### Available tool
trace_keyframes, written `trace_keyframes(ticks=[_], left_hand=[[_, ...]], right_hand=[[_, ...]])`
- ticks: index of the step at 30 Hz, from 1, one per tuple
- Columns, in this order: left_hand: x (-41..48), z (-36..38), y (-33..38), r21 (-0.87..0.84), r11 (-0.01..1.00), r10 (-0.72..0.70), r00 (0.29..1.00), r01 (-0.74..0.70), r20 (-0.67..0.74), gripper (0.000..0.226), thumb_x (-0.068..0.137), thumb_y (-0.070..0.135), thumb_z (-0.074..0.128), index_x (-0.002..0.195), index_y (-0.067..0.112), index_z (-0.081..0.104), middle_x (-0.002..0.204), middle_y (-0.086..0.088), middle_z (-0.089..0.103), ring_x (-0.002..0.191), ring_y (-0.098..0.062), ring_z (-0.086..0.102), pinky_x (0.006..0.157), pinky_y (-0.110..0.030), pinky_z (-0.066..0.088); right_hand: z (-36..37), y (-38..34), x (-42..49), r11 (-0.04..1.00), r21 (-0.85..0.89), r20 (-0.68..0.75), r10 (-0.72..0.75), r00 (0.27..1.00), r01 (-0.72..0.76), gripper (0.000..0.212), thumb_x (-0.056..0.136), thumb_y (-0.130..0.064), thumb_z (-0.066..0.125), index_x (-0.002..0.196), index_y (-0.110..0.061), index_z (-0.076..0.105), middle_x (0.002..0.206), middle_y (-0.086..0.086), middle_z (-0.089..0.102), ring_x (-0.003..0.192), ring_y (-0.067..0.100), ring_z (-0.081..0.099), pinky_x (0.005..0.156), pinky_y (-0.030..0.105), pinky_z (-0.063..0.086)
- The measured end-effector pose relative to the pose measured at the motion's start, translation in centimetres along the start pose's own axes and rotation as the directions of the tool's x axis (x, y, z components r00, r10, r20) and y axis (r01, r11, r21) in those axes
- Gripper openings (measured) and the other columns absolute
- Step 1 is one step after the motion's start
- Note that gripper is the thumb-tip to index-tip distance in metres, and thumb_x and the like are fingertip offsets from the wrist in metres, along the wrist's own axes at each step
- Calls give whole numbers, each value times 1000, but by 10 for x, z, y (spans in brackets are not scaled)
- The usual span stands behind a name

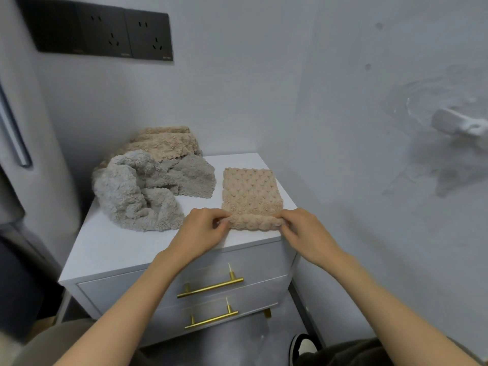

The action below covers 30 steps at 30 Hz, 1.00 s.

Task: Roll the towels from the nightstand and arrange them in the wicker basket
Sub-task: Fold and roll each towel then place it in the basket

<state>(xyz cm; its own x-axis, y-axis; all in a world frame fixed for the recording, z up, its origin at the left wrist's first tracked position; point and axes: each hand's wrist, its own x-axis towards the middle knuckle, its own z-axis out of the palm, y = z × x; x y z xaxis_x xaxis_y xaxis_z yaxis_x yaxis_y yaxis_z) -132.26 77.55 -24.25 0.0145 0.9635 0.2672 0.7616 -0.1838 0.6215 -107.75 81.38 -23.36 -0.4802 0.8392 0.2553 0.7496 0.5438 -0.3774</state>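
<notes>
HEAD CAMERA: A person starts rolling a beige bubble-textured towel (250, 191) on a white nightstand (118, 249). The left hand (203, 228) and right hand (303, 231) each pinch one end of the near edge, fingers curled round the first turn of the roll. The towel, folded to a narrow rectangle, lies flat on the right half of the nightstand top. Its near edge sits at the front lip, turned up into a thin, puffy tube, while most of its length stretches unrolled toward the wall. On this showing the task is at an early stage: one towel is barely begun, no finished roll is visible, and the wicker basket is out of view. To the left, apart from the hands, three more towels wait. A pale grey fleece towel (137, 191) is crumpled in a loose heap at the front, a darker grey towel (192, 175) with a scalloped edge spreads beside it and touches it, and a tan plush towel (163, 143) is bunched behind against the wall. All look thick, soft and springy, and seem likely to loosen unless rolled tight. The nightstand is smooth, with two drawers bearing slim brass bar handles (211, 286). A dark wall socket panel (105, 33) hangs above left, and a black-and-white shoe (303, 347) shows at the bottom.
</notes>
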Motion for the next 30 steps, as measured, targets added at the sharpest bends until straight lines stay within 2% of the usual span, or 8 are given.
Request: trace_keyframes(ticks=[2,6,8,10,15,20,25,30], left_hand=[[3,-2,2,-39,997,-60,998,59,-20,20,91,25,57,103,19,73,88,7,72,81,-5,63,75,-20,49],[10,-3,7,-94,990,-107,994,103,-32,17,95,24,53,93,17,68,74,5,66,71,-10,58,60,-16,38],[13,0,8,-84,989,-123,992,119,-41,19,97,24,51,93,15,67,73,2,64,68,-10,55,58,-16,36],[17,3,8,-68,987,-147,988,144,-55,20,97,23,50,94,12,67,74,-1,65,67,-6,54,57,-13,35],[22,8,12,-54,979,-201,976,197,-82,15,95,24,52,93,12,62,74,2,63,71,-10,56,58,-12,36],[25,10,8,4,979,-205,978,205,-50,12,93,24,53,95,12,52,68,-5,64,64,-18,59,57,-28,44],[21,15,7,143,990,31,986,-7,-166,4,92,16,54,94,13,53,80,1,52,71,-14,48,61,-29,40],[19,21,8,255,929,307,945,-270,-117,26,81,-6,59,99,12,64,94,-3,59,84,-23,53,70,-35,47]], right_hand=[[-4,0,4,985,145,17,92,996,-94,11,95,-16,50,95,-17,62,79,-10,56,83,9,48,64,14,32],[-9,-5,10,915,338,25,224,974,-219,23,95,-20,54,86,1,59,72,11,57,63,11,43,56,18,32],[-8,-5,14,877,376,48,304,952,-299,23,96,-24,55,89,-3,62,67,-2,54,61,6,46,56,13,35],[-6,-3,19,848,378,62,377,924,-371,20,94,-30,57,92,-11,64,68,-11,54,68,4,52,62,13,37],[2,3,29,829,248,13,515,857,-501,20,85,-45,60,91,-26,62,86,-9,67,92,15,62,88,37,49],[5,-3,31,844,157,-88,529,844,-513,18,80,-46,60,88,-30,58,81,-9,68,82,14,62,69,29,46],[9,-10,23,917,-53,-298,363,883,-395,13,85,-34,56,93,-27,49,68,-8,57,70,15,55,54,28,36],[21,-12,22,965,-233,-340,-198,919,121,32,74,4,69,98,-17,65,90,-4,60,82,20,56,56,28,42]])
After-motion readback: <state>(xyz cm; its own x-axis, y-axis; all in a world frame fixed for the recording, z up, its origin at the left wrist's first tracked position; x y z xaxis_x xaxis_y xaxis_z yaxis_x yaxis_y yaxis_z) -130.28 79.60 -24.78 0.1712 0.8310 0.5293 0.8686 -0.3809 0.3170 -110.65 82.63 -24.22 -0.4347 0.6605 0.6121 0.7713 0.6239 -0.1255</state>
